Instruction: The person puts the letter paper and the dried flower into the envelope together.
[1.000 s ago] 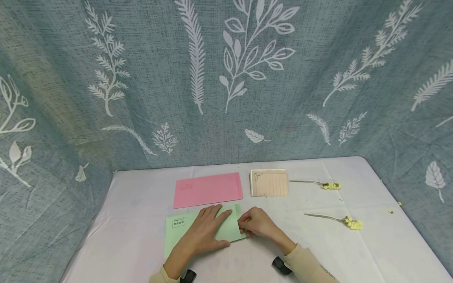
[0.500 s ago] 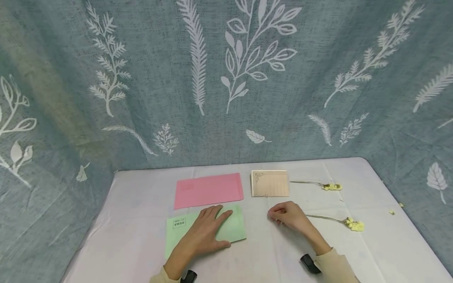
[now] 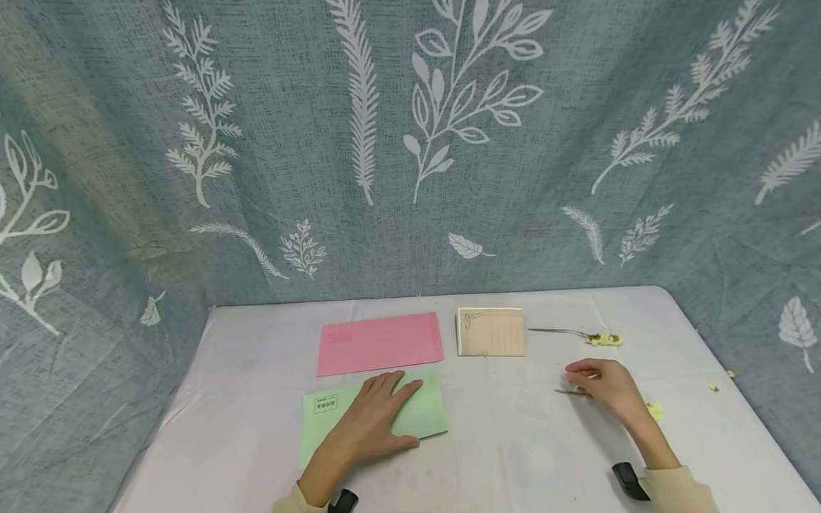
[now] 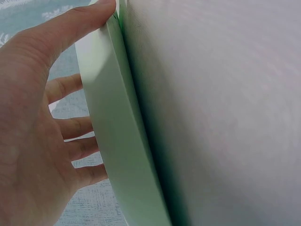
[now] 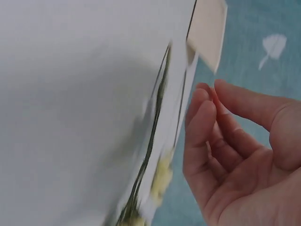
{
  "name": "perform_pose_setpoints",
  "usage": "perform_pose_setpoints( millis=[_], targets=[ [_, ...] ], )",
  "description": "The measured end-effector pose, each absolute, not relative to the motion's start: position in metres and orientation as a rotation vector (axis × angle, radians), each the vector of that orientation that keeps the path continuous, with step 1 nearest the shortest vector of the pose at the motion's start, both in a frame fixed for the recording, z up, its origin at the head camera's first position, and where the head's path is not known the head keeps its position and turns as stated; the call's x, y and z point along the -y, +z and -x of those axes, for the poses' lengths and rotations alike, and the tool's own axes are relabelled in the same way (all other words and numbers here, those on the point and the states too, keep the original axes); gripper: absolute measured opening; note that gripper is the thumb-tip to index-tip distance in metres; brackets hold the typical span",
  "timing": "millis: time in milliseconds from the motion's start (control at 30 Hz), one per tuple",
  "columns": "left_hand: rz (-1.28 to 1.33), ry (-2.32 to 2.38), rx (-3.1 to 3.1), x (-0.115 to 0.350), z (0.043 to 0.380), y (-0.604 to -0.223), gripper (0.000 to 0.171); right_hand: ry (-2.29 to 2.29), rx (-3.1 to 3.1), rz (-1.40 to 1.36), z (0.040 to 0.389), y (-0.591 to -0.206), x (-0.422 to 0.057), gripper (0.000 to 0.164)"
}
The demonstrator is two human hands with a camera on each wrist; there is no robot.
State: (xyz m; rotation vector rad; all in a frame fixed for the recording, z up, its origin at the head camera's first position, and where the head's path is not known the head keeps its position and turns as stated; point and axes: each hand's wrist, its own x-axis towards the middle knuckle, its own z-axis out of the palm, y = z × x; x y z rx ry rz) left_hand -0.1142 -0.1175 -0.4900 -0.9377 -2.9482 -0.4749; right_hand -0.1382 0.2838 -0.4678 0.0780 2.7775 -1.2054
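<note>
My left hand point(image 3: 368, 427) rests on a green envelope point(image 3: 428, 406) with its fingers spread and its thumb by the near edge. In the left wrist view the thumb lies at the edge of that envelope point(image 4: 110, 122). My right hand point(image 3: 608, 390) is over a yellow dried flower and covers the middle of it; the stem tip point(image 3: 566, 391) and blossom point(image 3: 654, 411) show on either side. Seen from the right wrist, the fingers bend loosely, apart from the stem point(image 5: 157, 106), with nothing between them and the thumb point(image 5: 240, 101).
Behind the green envelope lies a pink envelope point(image 3: 380, 344). To its right are a stack of beige lined cards point(image 3: 492, 333) and a second yellow flower point(image 3: 605, 340). Small yellow bits point(image 3: 714, 387) lie near the right table edge. A patterned curtain point(image 3: 385, 249) borders the table.
My right hand has left the open end of the green envelope and moved right to the nearer flower. The left hand has stayed on the envelope.
</note>
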Motion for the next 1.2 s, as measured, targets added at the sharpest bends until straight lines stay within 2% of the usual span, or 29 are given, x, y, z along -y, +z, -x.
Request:
perform_pose_setpoints(
  millis=[467,733,867,1200],
  targets=[
    [0.952,-0.455,2.927,0.117,0.113,-0.490,0.083,-0.980,-2.967,-0.239,0.118,-0.471,-0.358,0.036],
    [0.954,-0.466,2.962,0.118,0.115,-0.488,0.083,-0.947,-2.848,-0.458,0.103,-0.482,-0.376,0.054],
    [0.955,-0.467,2.967,0.119,0.116,-0.488,0.084,-0.940,-2.824,-0.460,0.099,-0.485,-0.382,0.058],
    [0.951,-0.470,2.959,0.119,0.117,-0.489,0.083,-0.870,-2.876,-0.275,0.098,-0.487,-0.385,0.042]
  ],
)
